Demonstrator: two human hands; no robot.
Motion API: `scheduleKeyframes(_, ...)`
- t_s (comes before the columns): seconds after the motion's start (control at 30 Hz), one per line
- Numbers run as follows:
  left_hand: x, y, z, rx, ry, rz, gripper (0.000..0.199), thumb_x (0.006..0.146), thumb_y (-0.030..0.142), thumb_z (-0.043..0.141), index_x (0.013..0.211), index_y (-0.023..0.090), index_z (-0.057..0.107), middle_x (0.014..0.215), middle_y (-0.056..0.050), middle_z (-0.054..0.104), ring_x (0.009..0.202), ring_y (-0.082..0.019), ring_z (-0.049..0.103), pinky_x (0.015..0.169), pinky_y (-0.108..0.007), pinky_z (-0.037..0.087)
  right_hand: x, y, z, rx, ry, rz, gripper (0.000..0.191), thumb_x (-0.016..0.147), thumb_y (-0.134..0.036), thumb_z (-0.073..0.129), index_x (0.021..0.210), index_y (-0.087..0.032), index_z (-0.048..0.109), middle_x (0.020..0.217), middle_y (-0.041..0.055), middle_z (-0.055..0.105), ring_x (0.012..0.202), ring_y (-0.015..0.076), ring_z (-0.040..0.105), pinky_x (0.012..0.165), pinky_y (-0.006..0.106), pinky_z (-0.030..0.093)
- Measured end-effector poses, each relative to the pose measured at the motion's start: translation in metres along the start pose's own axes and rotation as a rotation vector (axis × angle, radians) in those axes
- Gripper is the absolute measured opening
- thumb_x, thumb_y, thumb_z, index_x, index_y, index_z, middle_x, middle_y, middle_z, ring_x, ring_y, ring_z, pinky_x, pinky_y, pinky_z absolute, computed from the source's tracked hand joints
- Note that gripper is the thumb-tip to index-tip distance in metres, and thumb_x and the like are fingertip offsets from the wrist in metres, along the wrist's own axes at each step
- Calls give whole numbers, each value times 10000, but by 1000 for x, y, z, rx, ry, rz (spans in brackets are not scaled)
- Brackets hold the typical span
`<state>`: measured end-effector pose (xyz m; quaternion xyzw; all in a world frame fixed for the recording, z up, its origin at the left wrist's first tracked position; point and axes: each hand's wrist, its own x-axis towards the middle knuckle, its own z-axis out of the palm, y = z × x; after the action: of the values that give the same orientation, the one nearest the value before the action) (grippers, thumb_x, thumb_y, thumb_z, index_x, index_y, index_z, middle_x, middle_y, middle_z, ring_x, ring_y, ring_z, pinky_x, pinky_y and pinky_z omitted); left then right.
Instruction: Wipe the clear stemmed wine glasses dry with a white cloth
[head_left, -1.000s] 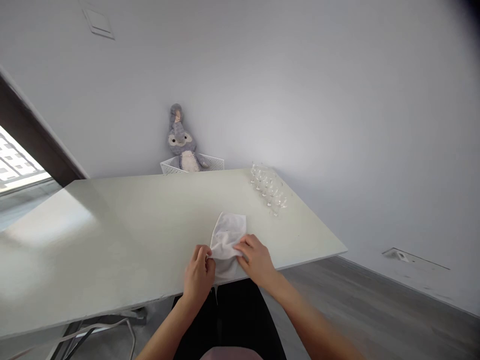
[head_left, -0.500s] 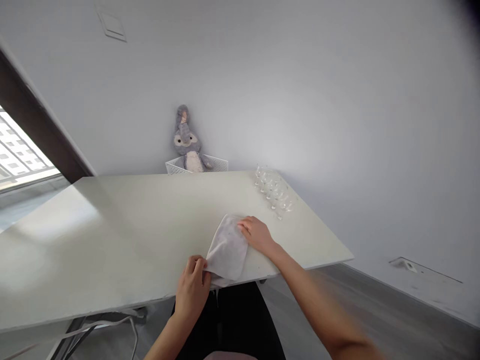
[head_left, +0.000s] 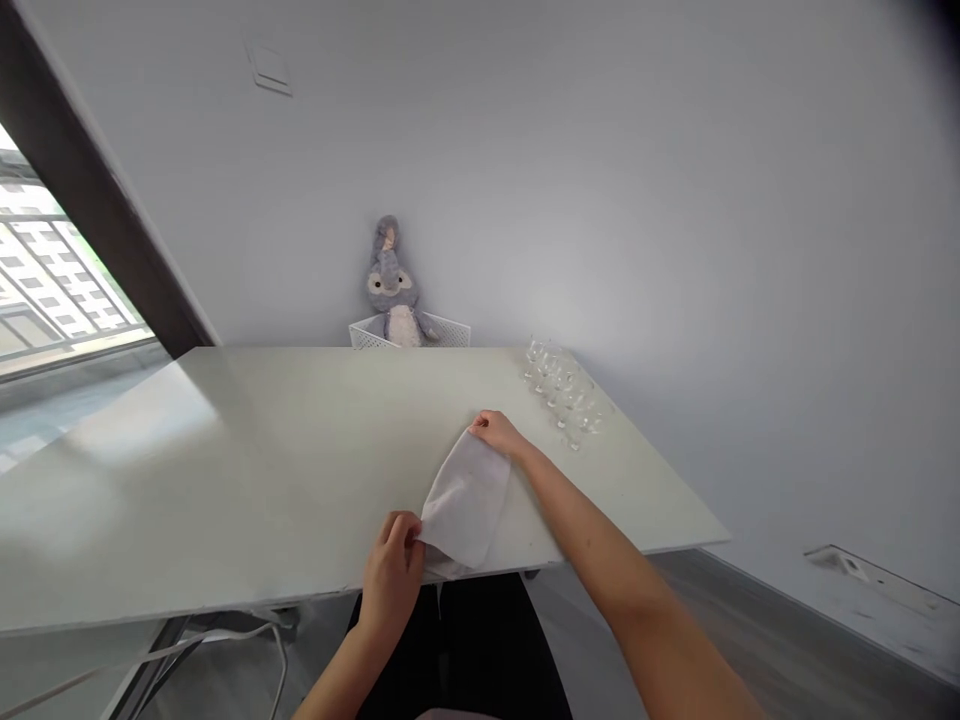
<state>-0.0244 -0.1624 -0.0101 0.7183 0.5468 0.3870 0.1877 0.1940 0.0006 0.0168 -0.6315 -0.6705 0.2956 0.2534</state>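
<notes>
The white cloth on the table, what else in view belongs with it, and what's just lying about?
In hand: white cloth, left hand pinching its near corner, right hand on its far corner.
Lying about: small glasses, plush toy, white basket.

A broad, pale table (head_left: pixel 285 470) is filling the middle of the room, its far edge running close to the wall. A white cloth (head_left: pixel 466 500) is lying flat near the front edge — one corner hanging just over it. A cluster of small clear glasses (head_left: pixel 566 395) is standing toward the far right corner — well apart from the cloth.
</notes>
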Motion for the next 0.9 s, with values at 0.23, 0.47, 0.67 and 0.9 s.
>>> scheduleKeyframes(0.23,4,12,-9,-339,87,39,43,776,165,417,753,201,416,862,-38,503,801,-132,515,679,-254,447,-30,0,-27,840,7,-106,246,708,-390,515,637,-185,400,1009,77,604,821,167,560,666,280,420)
scheduleKeyframes(0.47,1,33,-24,-513,48,63,51,796,206,436,754,192,463,873,-57,477,750,-127,509,583,-232,449,-36,-1,-35,926,95,-112,224,702,-368,529,662,-198,389,604,-36,493,543,102,456,531,219,355)
scheduleKeyframes(0.67,2,24,-27,-297,10,124,163,803,175,401,715,194,537,859,-51,512,749,-134,523,594,-237,442,-21,3,-37,262,48,-59,142,755,-331,454,723,-194,432,664,-35,502,587,101,469,534,204,350)
scheduleKeyframes(0.9,2,-9,-17,256,-1,176,242,740,76,369,769,208,569,1044,-51,560,926,-198,533,754,-333,451,-18,4,-14,-206,176,74,115,795,-207,413,805,-175,523,893,63,543,801,168,493,656,267,349)
